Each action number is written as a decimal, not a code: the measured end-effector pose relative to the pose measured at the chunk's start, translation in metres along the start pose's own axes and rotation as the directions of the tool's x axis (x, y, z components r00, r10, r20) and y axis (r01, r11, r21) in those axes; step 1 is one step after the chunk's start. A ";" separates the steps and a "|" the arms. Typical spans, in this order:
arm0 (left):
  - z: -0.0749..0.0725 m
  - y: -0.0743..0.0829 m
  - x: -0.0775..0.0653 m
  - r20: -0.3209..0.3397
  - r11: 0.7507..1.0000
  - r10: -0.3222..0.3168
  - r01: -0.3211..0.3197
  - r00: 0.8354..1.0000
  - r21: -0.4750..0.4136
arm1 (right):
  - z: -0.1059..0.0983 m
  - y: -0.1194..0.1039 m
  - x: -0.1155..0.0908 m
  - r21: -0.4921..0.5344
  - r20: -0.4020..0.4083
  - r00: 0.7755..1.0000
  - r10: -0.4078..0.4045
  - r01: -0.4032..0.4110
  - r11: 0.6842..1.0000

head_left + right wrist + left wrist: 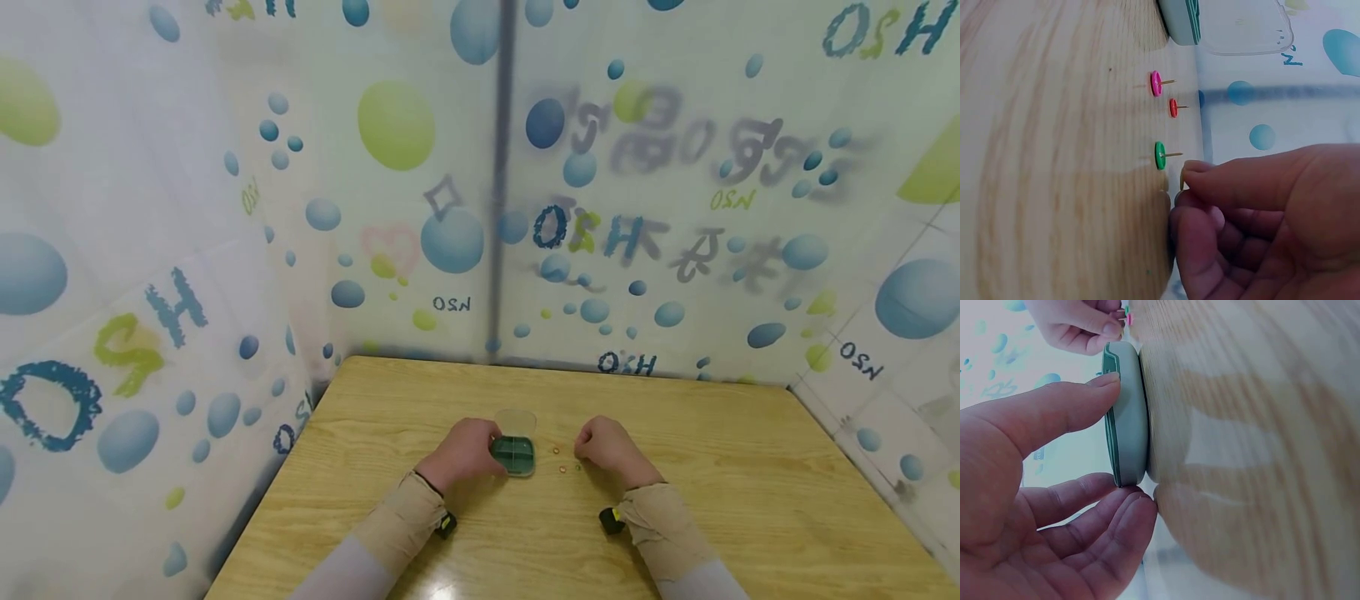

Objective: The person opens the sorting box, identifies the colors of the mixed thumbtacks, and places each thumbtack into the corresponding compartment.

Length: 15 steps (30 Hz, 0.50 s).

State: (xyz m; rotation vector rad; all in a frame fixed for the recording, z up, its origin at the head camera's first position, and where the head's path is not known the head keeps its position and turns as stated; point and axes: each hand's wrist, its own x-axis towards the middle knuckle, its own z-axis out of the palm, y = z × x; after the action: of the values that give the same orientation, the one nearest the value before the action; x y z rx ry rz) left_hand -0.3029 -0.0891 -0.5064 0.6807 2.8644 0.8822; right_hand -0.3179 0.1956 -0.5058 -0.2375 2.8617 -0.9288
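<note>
My left hand point(467, 450) grips a small green divided plastic box point(513, 457) by its left side, thumb on the rim and fingers at the edge in the left wrist view. The box lies on the table with its clear lid point(516, 421) raised at the back. To the right, my right hand point(609, 450) pinches a small yellowish thumbtack point(1182, 179) between thumb and index finger, mostly hidden by the fingertips. Beside that hand, a pink thumbtack point(1156, 83), a red thumbtack point(1174, 108) and a green thumbtack point(1160, 155) lie point up on the wood.
The wooden table point(712, 467) reaches back to a wall sheet point(405, 250) printed with blue and green bubbles. Side walls with similar print stand at left and right. A small black device point(611, 521) sits at the right wrist.
</note>
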 end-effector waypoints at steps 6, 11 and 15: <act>0.001 -0.002 0.001 0.001 1.000 0.004 -0.004 1.000 0.002 | 0.000 0.000 0.000 0.020 -0.010 1.000 0.001 0.000 1.000; 0.000 -0.001 0.000 0.000 1.000 0.005 -0.005 1.000 -0.002 | -0.001 0.000 0.000 0.061 -0.021 1.000 0.019 -0.018 0.998; -0.001 0.001 0.000 0.001 1.000 0.001 -0.001 1.000 -0.001 | -0.001 0.001 0.002 0.094 -0.021 0.999 0.031 -0.029 0.995</act>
State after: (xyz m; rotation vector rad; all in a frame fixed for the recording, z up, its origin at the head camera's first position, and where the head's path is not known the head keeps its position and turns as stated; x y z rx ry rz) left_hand -0.3026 -0.0890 -0.5053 0.6831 2.8624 0.8834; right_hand -0.3197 0.1965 -0.5056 -0.1751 2.8241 -1.0634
